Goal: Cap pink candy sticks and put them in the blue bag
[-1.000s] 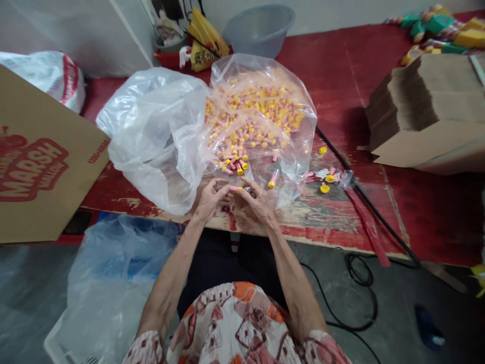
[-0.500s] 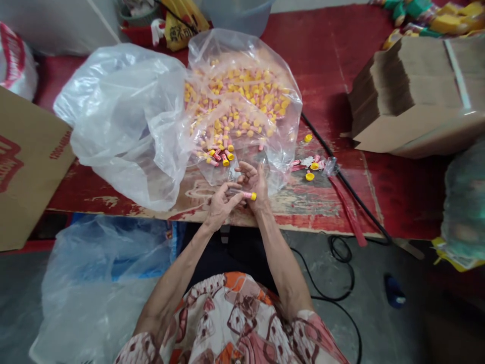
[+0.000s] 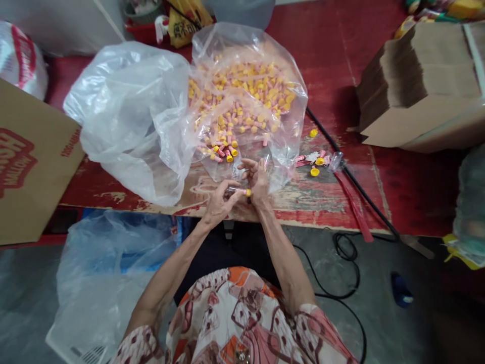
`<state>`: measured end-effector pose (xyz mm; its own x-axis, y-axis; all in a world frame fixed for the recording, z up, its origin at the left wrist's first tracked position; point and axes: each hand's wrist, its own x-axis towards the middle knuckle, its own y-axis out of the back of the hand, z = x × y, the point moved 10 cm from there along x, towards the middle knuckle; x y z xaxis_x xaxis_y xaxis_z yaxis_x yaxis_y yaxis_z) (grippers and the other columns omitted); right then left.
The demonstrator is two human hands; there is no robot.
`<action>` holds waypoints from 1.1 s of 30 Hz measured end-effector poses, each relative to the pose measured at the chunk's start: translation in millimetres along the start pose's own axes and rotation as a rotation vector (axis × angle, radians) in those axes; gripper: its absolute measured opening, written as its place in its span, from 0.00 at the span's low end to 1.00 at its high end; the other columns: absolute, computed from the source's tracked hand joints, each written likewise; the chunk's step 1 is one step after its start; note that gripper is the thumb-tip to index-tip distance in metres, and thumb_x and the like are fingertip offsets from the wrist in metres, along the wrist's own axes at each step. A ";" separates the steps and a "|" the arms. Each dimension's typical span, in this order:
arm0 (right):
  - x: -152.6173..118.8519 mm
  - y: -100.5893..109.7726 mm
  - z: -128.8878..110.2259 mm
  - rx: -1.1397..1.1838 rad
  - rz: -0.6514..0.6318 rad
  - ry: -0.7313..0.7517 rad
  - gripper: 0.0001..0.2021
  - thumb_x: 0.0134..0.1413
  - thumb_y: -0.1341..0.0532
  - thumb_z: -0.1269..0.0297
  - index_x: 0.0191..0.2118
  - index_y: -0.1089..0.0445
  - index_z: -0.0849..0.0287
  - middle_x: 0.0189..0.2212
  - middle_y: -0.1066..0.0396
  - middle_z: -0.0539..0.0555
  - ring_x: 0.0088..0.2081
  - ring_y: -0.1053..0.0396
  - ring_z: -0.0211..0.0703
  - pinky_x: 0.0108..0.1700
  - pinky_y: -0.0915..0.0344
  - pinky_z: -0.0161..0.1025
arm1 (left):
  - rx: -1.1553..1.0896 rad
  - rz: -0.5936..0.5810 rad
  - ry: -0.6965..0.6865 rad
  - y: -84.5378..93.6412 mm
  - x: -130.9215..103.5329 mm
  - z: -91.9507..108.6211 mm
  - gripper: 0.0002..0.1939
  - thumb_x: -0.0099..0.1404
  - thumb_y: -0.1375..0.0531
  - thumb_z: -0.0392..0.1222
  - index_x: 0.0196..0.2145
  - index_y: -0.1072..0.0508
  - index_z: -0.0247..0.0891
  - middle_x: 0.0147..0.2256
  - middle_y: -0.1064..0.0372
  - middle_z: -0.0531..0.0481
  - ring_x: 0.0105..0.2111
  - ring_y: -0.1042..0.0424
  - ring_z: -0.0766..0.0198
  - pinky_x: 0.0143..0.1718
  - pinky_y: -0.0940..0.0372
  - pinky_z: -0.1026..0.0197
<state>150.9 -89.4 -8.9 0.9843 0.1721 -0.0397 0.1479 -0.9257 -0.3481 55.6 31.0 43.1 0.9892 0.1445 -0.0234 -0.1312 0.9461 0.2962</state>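
- The left hand [image 3: 219, 203], near the middle of the frame, grips a clear tube [image 3: 234, 190] between thumb and fingers; the tube lies roughly level, with its yellow cap [image 3: 248, 192] pointing right.
- The right hand [image 3: 258, 184] is just beside the capped end, fingers partly curled; whether it grips anything cannot be told.
- Both hands are above the front edge of the red, worn counter [image 3: 322, 55], whose paint is rubbed away near them.
- Upper centre: a clear bag [image 3: 299, 93] lies on the counter, bearing a heap of small pink pieces with yellow caps [image 3: 273, 88]; several pieces sit at its near side, close to the hands.
- Left of that bag: a crumpled whitish plastic bag [image 3: 129, 119], next to it.
- Far left: a cardboard box [image 3: 38, 177] with red print, set at a slant.
- Right of centre: loose pink and yellow pieces [image 3: 314, 172] lie near a black cable [image 3: 358, 182] and a red strip [image 3: 354, 207].
- Upper right: a stack of folded cardboard [image 3: 435, 86].
- Top of frame: a yellow bag [image 3: 189, 23] and a bluish basin [image 3: 246, 14], the latter partly cut off.
- Lower left: clear plastic sheeting [image 3: 102, 268] over a white crate [image 3: 76, 349].
- Lower right: a dark blue item [image 3: 401, 289] on the floor, too blurred to identify.
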 end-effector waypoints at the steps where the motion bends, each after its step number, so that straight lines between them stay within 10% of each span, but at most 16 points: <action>1: 1.0 5.3 -3.0 -0.006 0.042 0.036 0.37 0.76 0.54 0.26 0.52 0.23 0.54 0.42 0.21 0.55 0.33 0.29 0.39 0.38 0.27 0.38 | 0.089 0.037 -0.040 9.6 -1.3 2.5 0.21 0.73 0.32 0.62 0.47 0.22 0.41 0.32 0.24 0.52 0.28 0.27 0.64 0.31 0.33 0.63; 10: -7.1 8.8 -17.8 -0.084 0.087 0.113 0.32 0.75 0.47 0.29 0.47 0.20 0.52 0.40 0.22 0.53 0.32 0.32 0.40 0.37 0.30 0.40 | 0.677 0.044 -0.180 26.7 6.5 -5.6 0.05 0.74 0.36 0.42 0.45 0.22 0.42 0.39 0.20 0.43 0.41 0.21 0.50 0.44 0.31 0.55; 24: -15.4 67.9 -34.1 -0.306 0.557 0.242 0.33 0.79 0.55 0.35 0.47 0.22 0.55 0.44 0.23 0.61 0.32 0.32 0.47 0.38 0.31 0.46 | 0.455 0.018 -0.193 22.1 8.3 -10.8 0.06 0.74 0.34 0.45 0.40 0.25 0.42 0.37 0.25 0.49 0.39 0.26 0.57 0.45 0.30 0.58; 33: -13.0 30.3 -42.5 -0.477 0.352 0.353 0.26 0.80 0.51 0.41 0.44 0.23 0.54 0.41 0.21 0.56 0.39 0.25 0.47 0.44 0.28 0.43 | 0.386 0.065 -0.217 25.8 12.3 -7.4 0.05 0.69 0.38 0.35 0.42 0.23 0.41 0.38 0.28 0.50 0.38 0.27 0.60 0.45 0.29 0.59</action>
<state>146.7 -134.0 20.9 0.9420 -0.2112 0.2610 -0.2399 -0.9672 0.0831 63.9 59.3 43.3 0.9758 0.0968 0.1960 -0.2005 0.7538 0.6257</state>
